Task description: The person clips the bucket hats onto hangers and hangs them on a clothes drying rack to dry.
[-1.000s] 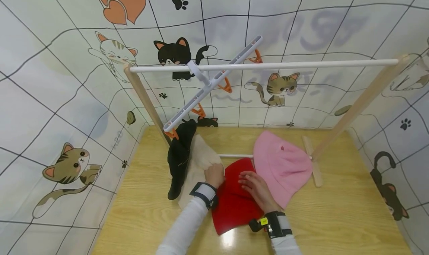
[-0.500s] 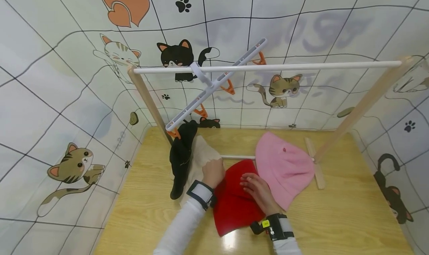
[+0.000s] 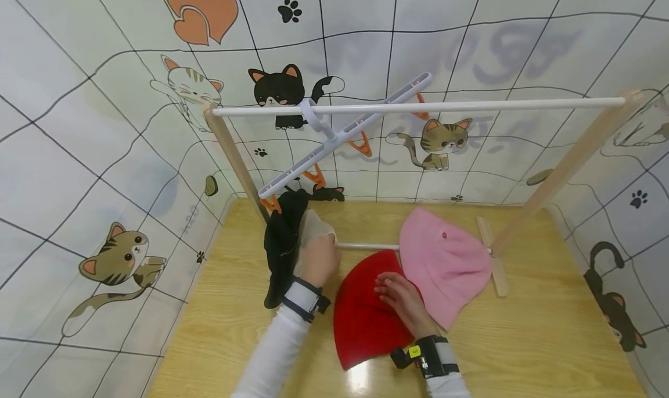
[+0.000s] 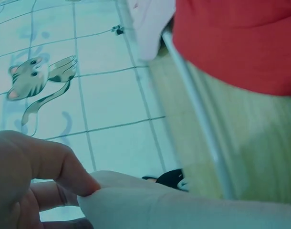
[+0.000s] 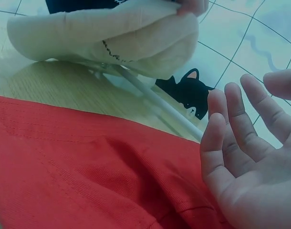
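My left hand (image 3: 320,260) pinches the edge of a cream bucket hat (image 3: 313,226), lifted off the table beside a black hat (image 3: 282,244). In the left wrist view, thumb and finger meet on the cream cloth. The black hat hangs at the near-left orange clip (image 3: 270,204) of a pale clip hanger (image 3: 340,137). Over the red bucket hat (image 3: 366,316) hovers my right hand (image 3: 402,302), fingers loosely bent, holding nothing. A pink bucket hat (image 3: 444,264) lies to the right, partly under the red one.
The hanger hooks over the white top rail (image 3: 470,105) of a rack with wooden posts (image 3: 564,171). More orange clips (image 3: 362,145) hang along it. A lower rail (image 3: 368,246) runs behind the hats. Cat-printed walls (image 3: 130,183) surround the wooden table (image 3: 219,334).
My left hand has drawn the cream hat up and left, away from the red hat, toward the black one. The hanger has swung a little. The right hand stays over the red hat.
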Available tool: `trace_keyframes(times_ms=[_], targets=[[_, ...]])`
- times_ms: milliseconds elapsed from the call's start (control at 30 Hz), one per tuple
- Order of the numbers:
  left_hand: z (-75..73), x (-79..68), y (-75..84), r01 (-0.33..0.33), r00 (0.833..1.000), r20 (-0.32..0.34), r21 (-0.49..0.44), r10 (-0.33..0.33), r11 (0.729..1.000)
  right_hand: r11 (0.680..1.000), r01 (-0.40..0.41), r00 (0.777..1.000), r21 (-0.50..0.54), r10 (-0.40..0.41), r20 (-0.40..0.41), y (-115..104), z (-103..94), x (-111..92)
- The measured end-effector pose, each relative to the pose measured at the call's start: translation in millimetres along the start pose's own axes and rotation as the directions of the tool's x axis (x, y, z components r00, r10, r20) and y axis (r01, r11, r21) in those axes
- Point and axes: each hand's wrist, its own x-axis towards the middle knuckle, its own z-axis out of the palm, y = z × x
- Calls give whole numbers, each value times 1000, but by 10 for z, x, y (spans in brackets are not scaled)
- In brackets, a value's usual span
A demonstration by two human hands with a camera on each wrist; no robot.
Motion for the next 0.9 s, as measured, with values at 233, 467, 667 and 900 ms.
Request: trace_keyframes(times_ms=[233,467,667,900], targets=[[-242,9,-69,31,1000,-4,-49,-31,998,1000,1,1000,-15,-1,17,17,-3,-4],[-414,15,-187,54,998,-9,-112,-55,992,998,-31,999,-50,31,-8,20,9,7],[-552,23,-284,63,998,-14,-84,-64,994,997,-24,999,-70,22,-23,40,23,9],[-671,-1,-350,20,998,-62,-97,-26,995,997,-31,999,-72,30,-24,46,15,1]])
